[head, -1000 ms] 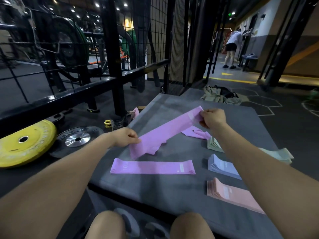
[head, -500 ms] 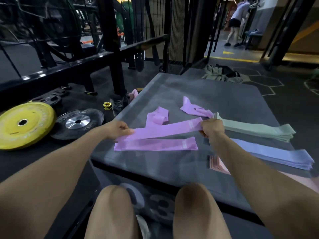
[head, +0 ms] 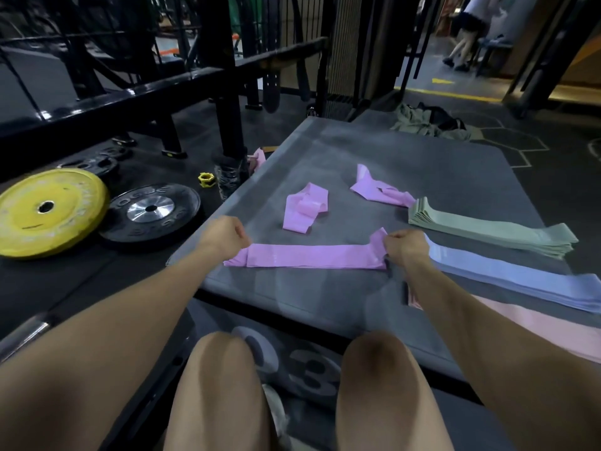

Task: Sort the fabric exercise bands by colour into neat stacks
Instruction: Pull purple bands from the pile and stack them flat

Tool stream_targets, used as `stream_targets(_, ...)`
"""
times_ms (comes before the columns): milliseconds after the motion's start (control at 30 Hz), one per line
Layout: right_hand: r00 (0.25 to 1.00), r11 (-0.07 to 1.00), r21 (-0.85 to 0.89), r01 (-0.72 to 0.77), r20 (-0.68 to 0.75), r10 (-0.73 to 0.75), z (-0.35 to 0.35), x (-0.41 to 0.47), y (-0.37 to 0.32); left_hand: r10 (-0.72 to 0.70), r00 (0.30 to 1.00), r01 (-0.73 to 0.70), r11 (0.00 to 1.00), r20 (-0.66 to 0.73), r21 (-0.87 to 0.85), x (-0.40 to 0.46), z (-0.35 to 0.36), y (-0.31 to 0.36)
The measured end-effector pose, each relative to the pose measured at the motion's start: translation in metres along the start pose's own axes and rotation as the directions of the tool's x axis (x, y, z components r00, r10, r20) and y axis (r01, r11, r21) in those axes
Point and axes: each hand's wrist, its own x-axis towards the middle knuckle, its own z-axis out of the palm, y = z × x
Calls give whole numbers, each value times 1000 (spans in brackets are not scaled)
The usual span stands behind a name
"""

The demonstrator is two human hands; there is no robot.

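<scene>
A flat purple band (head: 309, 256) lies stretched across the near part of the grey mat (head: 422, 164), on top of another purple band. My left hand (head: 224, 237) pinches its left end and my right hand (head: 405, 247) pinches its right end. Two crumpled purple bands lie farther back, one (head: 304, 208) in the middle and one (head: 380, 190) to its right. On the right are stacks by colour: green (head: 487, 231), blue (head: 520, 279) and pink (head: 536, 327), the pink one partly hidden by my right arm.
A yellow weight plate (head: 48, 209) and a black plate (head: 151, 211) lie on the floor to the left, beside a black rack post (head: 227, 92). A bundle of clothing (head: 429, 122) sits beyond the mat. A person (head: 468, 27) stands far back right. My knees are below the mat's near edge.
Both hands have brought the held purple band down from the air and laid it flat on the purple band on the mat. The camera has tilted downward.
</scene>
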Motion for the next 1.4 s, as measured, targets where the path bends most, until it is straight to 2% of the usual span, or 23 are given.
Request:
stream_targets(167, 1000, 999, -49, 25, 11, -24, 3, -4, 0, -99, 994, 88, 980, 51, 177, -3, 19, 9)
stream_targets(300, 1000, 1000, -18, 20, 15, -19, 0, -5, 1, -189, 979, 176, 971, 69, 164, -2, 22, 14)
stream_targets(433, 1000, 996, 85, 26, 3, -26, -3, -5, 0, -254, 958, 251, 967, 132, 39, 0, 19, 13)
stream_targets(567, 1000, 994, 113, 9, -24, -6, -10, -3, 0, -242, 955, 276, 938, 172, -210, 0, 11, 17)
stream_targets(667, 998, 989, 142, 33, -59, -25, -17, -4, -3, -240, 944, 320, 833, 227, -450, 4, -2, 15)
stream_targets(733, 998, 989, 143, 40, -62, -32, -17, -5, -5, -281, 927, 372, 760, 247, -533, 6, -10, 9)
stream_targets(867, 1000, 997, 72, 8, -5, -8, -9, -3, -4, -338, 926, 376, 774, 169, -509, 7, -13, -4)
stream_targets(967, 1000, 1000, -2, 20, 8, -20, -2, -5, 0, -371, 919, 392, 825, 134, -406, 6, -6, -13)
stream_targets(1200, 998, 996, -61, 58, -2, -58, 5, -4, 11, -276, 961, 276, 938, 28, -210, -1, 2, -13)
stream_targets(1400, 995, 995, -29, 100, -21, -100, 14, -1, 20, -276, 961, 265, 942, -22, -206, -5, 4, -14)
